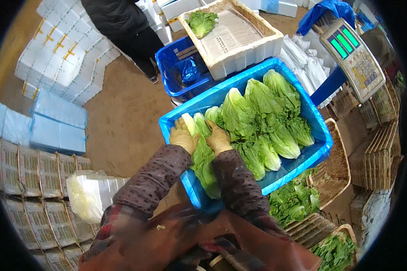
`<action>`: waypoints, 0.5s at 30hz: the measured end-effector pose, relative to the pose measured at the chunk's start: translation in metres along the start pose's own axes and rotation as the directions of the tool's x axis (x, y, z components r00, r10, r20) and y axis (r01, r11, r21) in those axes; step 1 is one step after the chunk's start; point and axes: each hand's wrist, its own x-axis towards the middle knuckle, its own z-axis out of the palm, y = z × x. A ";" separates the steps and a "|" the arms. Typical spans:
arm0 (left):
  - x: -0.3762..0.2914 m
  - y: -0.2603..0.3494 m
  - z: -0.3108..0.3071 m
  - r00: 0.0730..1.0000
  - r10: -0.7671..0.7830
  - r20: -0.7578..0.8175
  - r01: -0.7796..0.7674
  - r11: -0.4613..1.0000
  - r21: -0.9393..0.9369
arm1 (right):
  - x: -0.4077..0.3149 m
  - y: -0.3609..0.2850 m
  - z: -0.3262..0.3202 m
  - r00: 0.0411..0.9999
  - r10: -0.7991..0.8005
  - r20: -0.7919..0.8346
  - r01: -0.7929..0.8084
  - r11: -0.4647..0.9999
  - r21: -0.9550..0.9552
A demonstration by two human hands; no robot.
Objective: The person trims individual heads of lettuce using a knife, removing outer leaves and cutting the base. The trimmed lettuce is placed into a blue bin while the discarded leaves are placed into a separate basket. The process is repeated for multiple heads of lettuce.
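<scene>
A crate lined with blue plastic film point(176, 113) lies before me, holding several heads of green leafy lettuce point(237, 110) in rows. Both my hands wear yellowish gloves. My left hand point(183, 137) rests on a pale-stemmed lettuce head point(190, 124) at the crate's left end, fingers towards the left wall. My right hand point(218, 138) is just to the right, on the lettuce beside it. Another lettuce head point(203, 162) lies between my wrists, its lower part between my sleeves. The fingertips are partly hidden among the leaves, so the grip of either hand is unclear.
Beyond the crate stand a blue plastic basket point(171, 56) and a foam box point(274, 44) with one lettuce point(202, 23). A digital scale display point(354, 61) rises at the right. Baskets with greens point(295, 203) stand lower right. A person point(122, 27) stands at the upper left.
</scene>
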 end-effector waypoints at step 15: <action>0.049 -0.058 0.046 0.939 0.185 -0.291 -0.226 0.967 -0.115 | -0.209 -0.026 -0.019 0.505 -0.746 -0.435 0.841 0.539 0.051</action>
